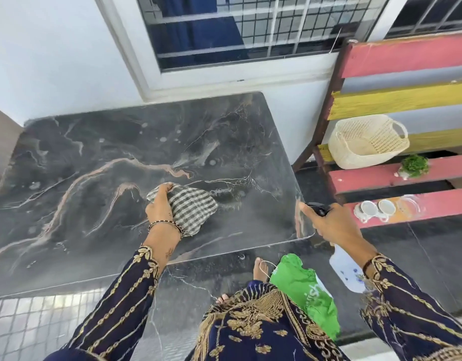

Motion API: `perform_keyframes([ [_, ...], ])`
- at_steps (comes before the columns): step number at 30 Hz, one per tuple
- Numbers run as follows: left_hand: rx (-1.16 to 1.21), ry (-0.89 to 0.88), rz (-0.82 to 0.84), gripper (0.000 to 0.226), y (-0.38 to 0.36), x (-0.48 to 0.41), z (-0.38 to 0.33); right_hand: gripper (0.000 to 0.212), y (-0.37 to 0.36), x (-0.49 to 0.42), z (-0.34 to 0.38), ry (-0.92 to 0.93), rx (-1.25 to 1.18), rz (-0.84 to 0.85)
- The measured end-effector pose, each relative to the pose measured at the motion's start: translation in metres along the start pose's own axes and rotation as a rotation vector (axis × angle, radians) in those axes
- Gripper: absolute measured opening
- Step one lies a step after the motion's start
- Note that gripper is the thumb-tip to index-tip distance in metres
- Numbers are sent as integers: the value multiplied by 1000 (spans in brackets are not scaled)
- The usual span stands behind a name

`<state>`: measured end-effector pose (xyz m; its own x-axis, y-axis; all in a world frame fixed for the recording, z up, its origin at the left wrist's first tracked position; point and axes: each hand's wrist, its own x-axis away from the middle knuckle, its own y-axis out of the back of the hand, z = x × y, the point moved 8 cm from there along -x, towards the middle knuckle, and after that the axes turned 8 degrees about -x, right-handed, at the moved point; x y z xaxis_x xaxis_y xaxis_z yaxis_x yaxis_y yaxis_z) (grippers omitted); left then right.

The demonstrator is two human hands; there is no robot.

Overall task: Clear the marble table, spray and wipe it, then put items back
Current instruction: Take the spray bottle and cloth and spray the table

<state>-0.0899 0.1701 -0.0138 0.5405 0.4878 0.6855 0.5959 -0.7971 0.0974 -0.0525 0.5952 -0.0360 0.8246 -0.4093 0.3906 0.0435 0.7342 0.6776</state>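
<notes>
The left hand [159,207] grips the cloth [194,207] at the near right of the counter [94,157]; most of the marble lies to its left. The right hand [334,225] holds the spray bottle [347,268].

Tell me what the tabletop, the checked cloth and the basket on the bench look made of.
Tabletop: polished dark marble or marble-look stone; pale and pinkish veins, glossy reflections near its edge.
Checked cloth: soft woven fabric, likely cotton; it bunches under the left hand.
Basket: cream woven fibre or plastic, matte; open weave shows, material unclear.
</notes>
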Motion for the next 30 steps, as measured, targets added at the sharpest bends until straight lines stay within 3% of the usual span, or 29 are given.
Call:
perform_keyframes([
  [5,-22,15,66,36,-30,9,5,68,0,6,-4,17,-167,30],
  [9,-85,27,106,63,-60,18,9,70,5,-5,-4,-4,-344,3],
  [14,-94,22,154,72,-114,33,11,70,18,-32,1,18,-389,-13],
  [20,-134,-10,178,66,-207,51,19,69,48,-96,-13,13,-561,5],
  [23,-182,-8,188,56,-267,64,30,72,73,-136,-28,78,-564,-5],
  [27,-235,32,235,60,-368,78,62,60,120,-204,-54,203,-563,-39],
  [30,-234,18,236,32,-435,82,89,57,158,-254,-80,239,-548,-109],
])
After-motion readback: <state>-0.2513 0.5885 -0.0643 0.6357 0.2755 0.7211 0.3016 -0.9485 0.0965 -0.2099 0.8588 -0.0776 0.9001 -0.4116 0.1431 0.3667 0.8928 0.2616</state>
